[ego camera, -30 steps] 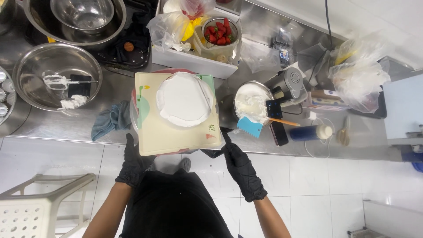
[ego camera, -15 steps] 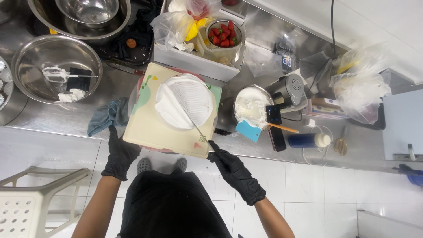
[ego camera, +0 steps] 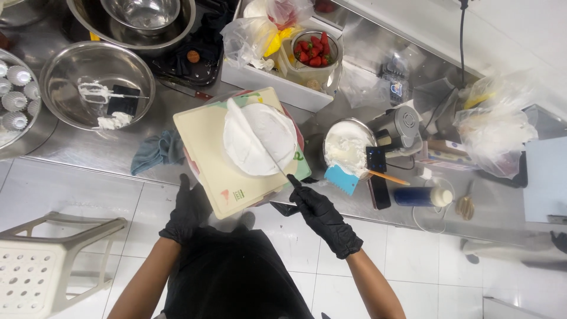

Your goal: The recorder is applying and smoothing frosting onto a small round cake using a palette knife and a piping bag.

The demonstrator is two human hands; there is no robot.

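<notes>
Two black-gloved hands work one white-frosted cake (ego camera: 260, 139) on its cream board (ego camera: 209, 156): the right hand (ego camera: 322, 215) clenches a spatula (ego camera: 266, 150) laid across the frosting, the left hand (ego camera: 188, 210) steadies the board's edge, fingers curled.

Right hand (ego camera: 322, 215): in a black glove, closed around the handle of a long spatula (ego camera: 260, 139); the blade lies across the top of the white frosted cake (ego camera: 260, 139).
Left hand (ego camera: 188, 210): also black-gloved, at the near left corner of the cream-coloured board (ego camera: 207, 147), fingers touching its edge.
Cake: round, covered in white cream, sitting on the board.
Worktop (ego camera: 88, 145): stainless steel.
Right of the board: small bowl of white cream (ego camera: 347, 147), with a blue scraper (ego camera: 341, 179) just beside it.
Left of the board: grey-blue cloth (ego camera: 155, 150), and a big steel bowl (ego camera: 97, 85) with a whisk attachment inside.
Far side: container of strawberries (ego camera: 312, 53).
</notes>
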